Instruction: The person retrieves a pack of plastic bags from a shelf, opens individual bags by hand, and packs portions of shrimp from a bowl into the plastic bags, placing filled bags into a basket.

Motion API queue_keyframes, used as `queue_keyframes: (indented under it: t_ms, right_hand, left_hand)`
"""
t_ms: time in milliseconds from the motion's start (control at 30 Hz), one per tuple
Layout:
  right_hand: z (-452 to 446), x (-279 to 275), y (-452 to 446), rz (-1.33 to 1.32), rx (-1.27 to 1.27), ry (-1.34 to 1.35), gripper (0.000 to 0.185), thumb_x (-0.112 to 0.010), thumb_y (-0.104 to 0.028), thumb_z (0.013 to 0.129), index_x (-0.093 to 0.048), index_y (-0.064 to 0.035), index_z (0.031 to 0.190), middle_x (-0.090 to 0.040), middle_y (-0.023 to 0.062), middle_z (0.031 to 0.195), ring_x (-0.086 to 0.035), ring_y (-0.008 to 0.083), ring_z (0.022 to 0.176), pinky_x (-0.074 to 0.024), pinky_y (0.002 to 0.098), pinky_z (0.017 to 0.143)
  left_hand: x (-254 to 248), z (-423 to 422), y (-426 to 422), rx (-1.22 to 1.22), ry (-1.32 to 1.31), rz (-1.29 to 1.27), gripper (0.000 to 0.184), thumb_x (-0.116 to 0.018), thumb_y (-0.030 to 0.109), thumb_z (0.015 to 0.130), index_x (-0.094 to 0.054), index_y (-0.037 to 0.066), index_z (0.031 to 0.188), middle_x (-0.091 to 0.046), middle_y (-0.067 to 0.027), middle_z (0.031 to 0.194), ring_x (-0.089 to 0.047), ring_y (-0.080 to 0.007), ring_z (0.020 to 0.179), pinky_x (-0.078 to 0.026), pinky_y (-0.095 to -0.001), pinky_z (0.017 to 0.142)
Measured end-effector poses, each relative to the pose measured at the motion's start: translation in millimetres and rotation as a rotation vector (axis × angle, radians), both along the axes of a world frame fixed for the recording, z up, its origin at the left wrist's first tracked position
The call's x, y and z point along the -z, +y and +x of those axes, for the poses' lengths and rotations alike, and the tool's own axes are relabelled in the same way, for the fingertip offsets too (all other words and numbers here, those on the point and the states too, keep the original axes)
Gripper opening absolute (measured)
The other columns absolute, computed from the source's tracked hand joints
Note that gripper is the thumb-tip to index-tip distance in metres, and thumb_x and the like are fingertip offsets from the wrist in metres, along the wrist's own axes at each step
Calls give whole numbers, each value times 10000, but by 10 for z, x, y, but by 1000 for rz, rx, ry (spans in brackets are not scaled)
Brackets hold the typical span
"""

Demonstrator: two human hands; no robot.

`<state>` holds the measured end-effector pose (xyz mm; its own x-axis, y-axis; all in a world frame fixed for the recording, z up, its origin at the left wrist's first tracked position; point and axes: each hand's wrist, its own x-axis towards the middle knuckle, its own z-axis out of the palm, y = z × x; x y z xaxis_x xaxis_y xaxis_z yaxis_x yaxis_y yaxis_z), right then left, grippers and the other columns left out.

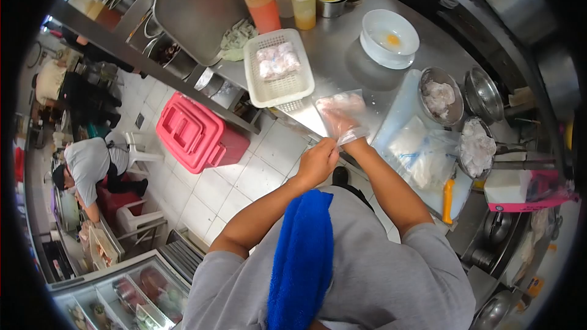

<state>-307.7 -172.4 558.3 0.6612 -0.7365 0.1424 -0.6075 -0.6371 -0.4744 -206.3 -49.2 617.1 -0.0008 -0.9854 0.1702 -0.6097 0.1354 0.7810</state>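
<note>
My left hand (319, 160) is closed, pinching the open edge of a clear plastic bag (359, 99) near the counter's front edge. Inside that bag is my right hand (341, 123), its fingers blurred behind the film; pale pink contents show around them, too unclear to name. Just beyond stands a white plastic basket (249, 79) holding a bagged packet of pale, floury-looking pieces (278, 61). To the right, flat plastic bags (422, 153) lie on a white cutting board (391, 107), with a yellow-handled tool (449, 200) beside them.
A white bowl (391, 21) holds what looks like egg. Metal bowls (441, 73) of white-coated pieces (477, 148) stand at right. Squeeze bottles (262, 6) stand at the back. A red lidded bin (202, 131) is on the tiled floor; a person (95, 162) bends over at far left.
</note>
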Motion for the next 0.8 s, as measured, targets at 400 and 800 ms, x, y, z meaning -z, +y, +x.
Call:
queue_keyframes:
  t_ms: [400,800]
  right_hand:
    - [-1781,-1450,-54,273,358,-242,242,-626,-239,846,-665,-92,1034,-678,127,954,-650,230,860,-494,328,787]
    - [-2278,-1318,-1045,-77,-36,691,411,-552,-92,814,-540,-124,1224,-513,128,1283,-558,329,1074,-461,419,896]
  left_hand:
    - [-57,-91,-96,-23,33,74,213,-641,190,831,-516,47,927,-579,-96,864,-623,-227,666,-474,-361,561]
    - [-82,-228,-101,-27,6,38,135,-640,172,836,-560,71,877,-600,-91,824,-613,-238,641,-485,-356,577]
